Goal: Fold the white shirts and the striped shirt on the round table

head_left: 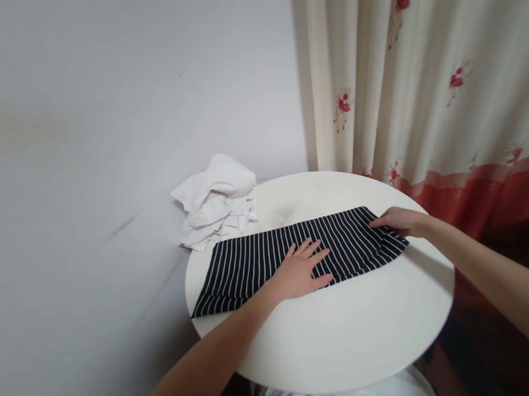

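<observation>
A black cloth with white stripes (249, 261) lies folded into a long strip across the round white table. My left hand (301, 269) rests flat on the middle of it, fingers spread. At the strip's right end, my right hand (398, 221) grips the cloth's edge, thumb on top and the other fingers underneath, partly hidden. That end is slightly raised off the table. The left end of the cloth lies flat near the table's left rim.
Crumpled white cloth (218, 195) sits in a heap at the table's back left, against the pale wall (126, 99). The white tabletop (339, 341) reaches to my body. A cream curtain with red flowers (424, 63) hangs at the right, close to the table's edge.
</observation>
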The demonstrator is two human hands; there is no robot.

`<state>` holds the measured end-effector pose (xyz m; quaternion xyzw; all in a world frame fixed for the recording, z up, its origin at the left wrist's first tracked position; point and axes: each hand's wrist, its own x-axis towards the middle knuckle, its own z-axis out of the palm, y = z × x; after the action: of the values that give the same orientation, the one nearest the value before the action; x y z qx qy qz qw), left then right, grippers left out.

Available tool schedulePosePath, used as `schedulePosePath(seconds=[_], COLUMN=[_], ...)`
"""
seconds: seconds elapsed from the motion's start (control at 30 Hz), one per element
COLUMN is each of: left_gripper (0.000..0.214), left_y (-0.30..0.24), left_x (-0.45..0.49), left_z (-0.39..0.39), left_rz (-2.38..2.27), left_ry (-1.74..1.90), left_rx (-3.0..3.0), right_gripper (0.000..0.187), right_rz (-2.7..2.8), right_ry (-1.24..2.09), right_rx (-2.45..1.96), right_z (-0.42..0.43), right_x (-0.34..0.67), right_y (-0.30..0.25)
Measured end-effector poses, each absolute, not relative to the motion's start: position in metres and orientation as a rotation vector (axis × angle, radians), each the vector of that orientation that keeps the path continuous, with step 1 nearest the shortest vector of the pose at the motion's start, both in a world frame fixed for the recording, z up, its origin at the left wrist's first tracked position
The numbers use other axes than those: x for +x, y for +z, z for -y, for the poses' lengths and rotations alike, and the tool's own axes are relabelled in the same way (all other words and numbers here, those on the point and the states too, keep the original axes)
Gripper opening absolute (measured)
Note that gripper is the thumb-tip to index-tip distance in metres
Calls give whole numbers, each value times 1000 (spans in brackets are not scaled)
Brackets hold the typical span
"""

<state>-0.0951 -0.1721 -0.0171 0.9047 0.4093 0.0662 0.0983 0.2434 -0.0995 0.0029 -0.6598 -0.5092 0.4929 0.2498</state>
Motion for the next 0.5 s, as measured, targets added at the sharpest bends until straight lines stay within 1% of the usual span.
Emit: schedulePosePath(seconds=[0.07, 0.17, 0.27, 0.43, 0.5], left_gripper=[67, 60, 58, 65, 65], left_y=[-16, -13, -9, -9, -7], left_x=[-97, -96, -89, -63, -56], left_z=[172, 173, 177, 193, 196], left_rz=[-1186, -1143, -1035, -864, -804], left_ry=[198, 197, 181, 237, 234], left_rx=[2679, 2684, 2719, 2813, 2823], right_gripper=[11, 7, 10, 15, 18], right_rz=[1288, 1180, 1061, 985, 1026], right_ry=[1531, 1659, 1662, 1612, 1587], right_rx=[-1666, -1540, -1519, -1401, -1339], right_z=[103, 108, 111, 117, 121], right_x=[243, 244, 249, 261, 263], right_y=[3, 10, 27, 62, 72])
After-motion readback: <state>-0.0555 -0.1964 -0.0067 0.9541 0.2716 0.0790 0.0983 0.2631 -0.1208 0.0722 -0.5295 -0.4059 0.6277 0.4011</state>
